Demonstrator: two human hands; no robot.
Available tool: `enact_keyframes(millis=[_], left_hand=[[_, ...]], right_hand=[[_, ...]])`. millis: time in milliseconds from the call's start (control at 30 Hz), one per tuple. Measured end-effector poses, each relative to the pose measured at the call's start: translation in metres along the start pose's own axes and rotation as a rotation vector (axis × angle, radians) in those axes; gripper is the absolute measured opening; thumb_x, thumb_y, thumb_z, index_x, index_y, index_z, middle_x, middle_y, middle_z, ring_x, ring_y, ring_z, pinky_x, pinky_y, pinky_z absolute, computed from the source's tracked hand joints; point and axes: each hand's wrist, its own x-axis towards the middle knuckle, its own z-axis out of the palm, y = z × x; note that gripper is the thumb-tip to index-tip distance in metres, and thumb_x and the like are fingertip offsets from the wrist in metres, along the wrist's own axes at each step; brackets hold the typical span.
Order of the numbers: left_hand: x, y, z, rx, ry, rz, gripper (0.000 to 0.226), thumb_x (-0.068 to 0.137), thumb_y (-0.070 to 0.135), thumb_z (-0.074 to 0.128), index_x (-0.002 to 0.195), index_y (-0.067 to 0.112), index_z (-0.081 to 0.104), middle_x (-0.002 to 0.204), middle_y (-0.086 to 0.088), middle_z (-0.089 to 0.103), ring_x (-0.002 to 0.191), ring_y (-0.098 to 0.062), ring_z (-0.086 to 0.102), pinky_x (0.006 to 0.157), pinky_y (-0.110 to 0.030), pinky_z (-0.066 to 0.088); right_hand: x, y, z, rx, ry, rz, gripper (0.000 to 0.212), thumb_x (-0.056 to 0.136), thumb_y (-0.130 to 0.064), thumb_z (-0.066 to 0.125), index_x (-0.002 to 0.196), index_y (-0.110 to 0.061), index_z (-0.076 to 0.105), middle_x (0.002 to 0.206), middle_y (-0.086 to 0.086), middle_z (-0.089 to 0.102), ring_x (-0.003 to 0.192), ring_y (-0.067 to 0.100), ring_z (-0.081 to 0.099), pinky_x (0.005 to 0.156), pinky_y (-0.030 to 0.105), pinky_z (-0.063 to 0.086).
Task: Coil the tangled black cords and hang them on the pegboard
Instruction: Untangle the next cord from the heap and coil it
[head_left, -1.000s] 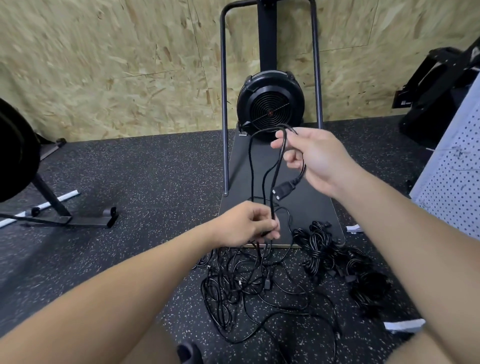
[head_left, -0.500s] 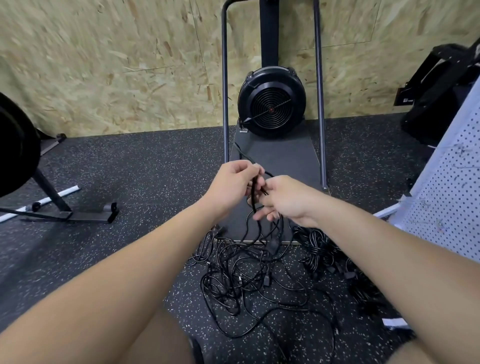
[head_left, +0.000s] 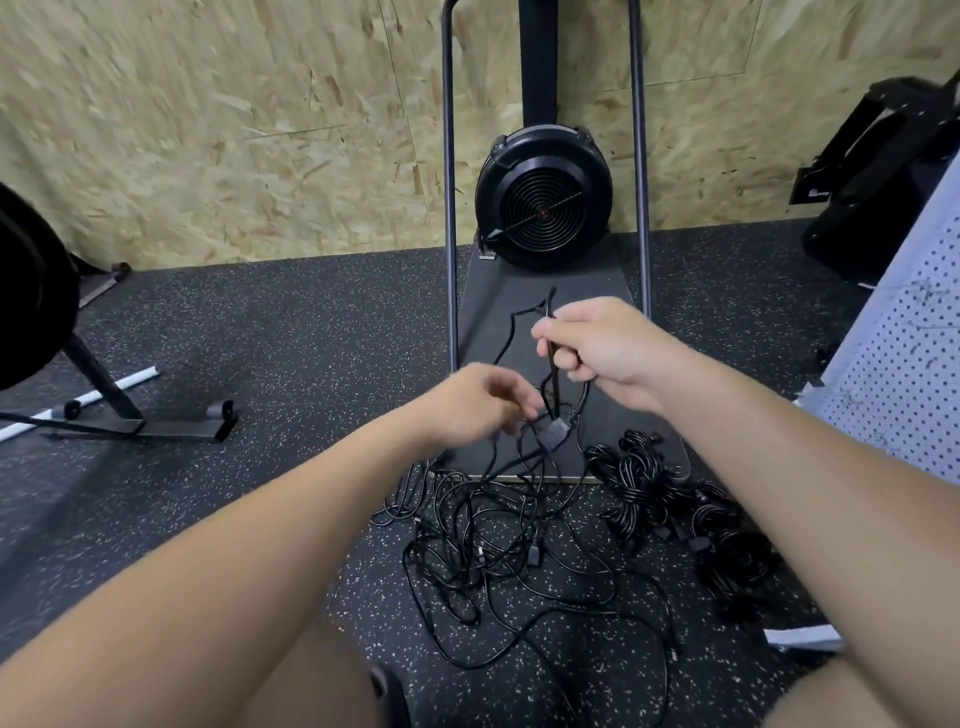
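Note:
A tangled heap of black cords (head_left: 493, 545) lies on the speckled rubber floor in front of me. My right hand (head_left: 608, 348) grips a few gathered loops of one black cord (head_left: 550, 364), lifted above the heap. The plug (head_left: 553, 432) of that cord dangles just below. My left hand (head_left: 478, 405), blurred by motion, is lower and to the left, its fingers curled round a strand of the same cord that runs down to the heap. The white pegboard (head_left: 909, 364) leans at the right edge.
Several coiled cord bundles (head_left: 644, 483) lie to the right of the heap. A black fan machine (head_left: 543, 200) with a metal frame and dark base plate stands against the chipboard wall. A black stand (head_left: 130, 421) is at the left, and dark equipment (head_left: 878, 171) at the far right.
My hands met at the cord half a second ago. Since then my right hand has risen to the right with the loops, and my left hand has slid down along the cord.

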Motion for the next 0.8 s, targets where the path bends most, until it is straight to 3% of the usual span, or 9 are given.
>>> enact_keyframes(millis=[67,133,200,300,400,500,567,667,800], left_hand=[[-0.003,-0.007,0.003,0.159,-0.188,-0.018,0.033,0.100,-0.004,0.058,0.115,0.017,0.079,0.100,0.002,0.081,0.071,-0.013,0.067,0.066,-0.022,0.054],[-0.002,-0.015,0.007,0.322,-0.282,-0.006,0.030,0.099,0.004,0.065,0.111,0.027,0.080,0.105,0.008,0.082,0.085,-0.022,0.075,0.083,-0.034,0.062],[0.001,-0.023,0.008,0.455,-0.245,0.015,0.019,0.100,0.011,0.070,0.100,0.029,0.077,0.096,0.012,0.081,0.091,-0.018,0.078,0.093,-0.042,0.064],[0.004,-0.029,0.003,0.534,-0.064,-0.011,0.018,0.109,0.023,0.065,0.092,0.024,0.071,0.089,0.002,0.082,0.078,-0.020,0.080,0.080,-0.048,0.067],[0.004,-0.024,-0.007,0.410,0.080,0.038,0.024,0.113,0.027,0.061,0.094,0.016,0.071,0.083,0.001,0.082,0.066,-0.014,0.078,0.065,-0.038,0.065],[0.009,-0.008,-0.014,0.181,0.334,0.134,0.031,0.110,0.028,0.066,0.087,0.010,0.074,0.070,0.007,0.075,0.051,-0.004,0.059,0.058,-0.024,0.044],[0.016,0.001,-0.018,-0.065,0.441,0.151,0.031,0.109,0.029,0.067,0.087,0.009,0.077,0.068,0.008,0.071,0.050,-0.004,0.047,0.055,-0.026,0.037],[0.023,0.009,-0.014,-0.307,0.390,0.122,0.028,0.109,0.027,0.067,0.101,0.002,0.079,0.076,-0.002,0.070,0.051,-0.011,0.041,0.052,-0.026,0.035],[0.028,0.014,-0.006,-0.346,0.338,0.110,0.025,0.109,0.020,0.066,0.104,-0.002,0.077,0.075,-0.004,0.068,0.051,-0.012,0.042,0.053,-0.026,0.037]], right_hand=[[0.002,-0.006,-0.008,0.062,0.033,-0.028,0.028,0.106,-0.013,0.065,0.102,0.015,0.069,0.090,0.017,0.059,0.059,0.011,0.043,0.047,0.021,0.030],[0.002,-0.013,-0.018,0.159,0.075,-0.059,0.018,0.107,-0.010,0.064,0.103,0.007,0.070,0.093,0.016,0.061,0.058,0.009,0.042,0.047,0.021,0.027],[0.003,-0.018,-0.028,0.239,0.122,-0.101,0.014,0.107,-0.007,0.063,0.099,0.003,0.069,0.092,0.014,0.063,0.057,0.009,0.043,0.047,0.021,0.027],[0.007,-0.017,-0.037,0.318,0.194,-0.137,0.013,0.108,-0.007,0.062,0.099,0.000,0.068,0.093,0.013,0.065,0.059,0.009,0.048,0.048,0.021,0.028],[0.012,-0.010,-0.039,0.320,0.206,-0.079,0.010,0.109,-0.013,0.066,0.105,-0.004,0.063,0.091,0.009,0.059,0.067,0.012,0.053,0.053,0.024,0.031],[0.011,0.001,-0.031,0.170,0.176,0.082,0.010,0.105,-0.006,0.070,0.106,0.002,0.066,0.097,0.014,0.058,0.070,0.013,0.048,0.052,0.023,0.031],[0.009,0.008,-0.020,0.068,0.097,0.163,0.027,0.101,-0.005,0.075,0.120,0.012,0.068,0.101,0.015,0.063,0.069,0.012,0.047,0.053,0.023,0.032],[0.005,0.013,-0.001,-0.054,-0.019,0.192,0.027,0.094,-0.002,0.082,0.118,0.005,0.072,0.091,0.006,0.062,0.069,0.012,0.050,0.056,0.025,0.035],[0.003,0.022,0.015,-0.081,-0.114,0.191,0.026,0.091,0.001,0.083,0.113,-0.005,0.072,0.092,0.007,0.063,0.076,0.017,0.054,0.058,0.028,0.038]])
